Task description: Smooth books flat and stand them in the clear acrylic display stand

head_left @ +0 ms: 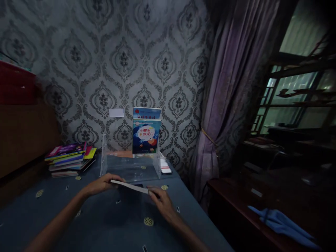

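Note:
A thin book (130, 186) is held edge-on above the table, its pale page edges facing me. My left hand (109, 182) grips its left end, and my right hand (160, 197) pinches its right end. Its cover is mostly hidden from this angle. Just beyond stands a clear plastic rack (118, 163). At the right side of the rack a blue picture book (146, 138) is upright, front cover toward me. Another blue book (147, 112) shows above it from behind.
Several books lie in an uneven stack (68, 159) on the table's left. A patterned cloth covers the table (105, 224). A purple curtain (212, 140) hangs at right. Beyond it, a folded blue umbrella-like item (283, 224) rests on a dark reddish surface (236, 199).

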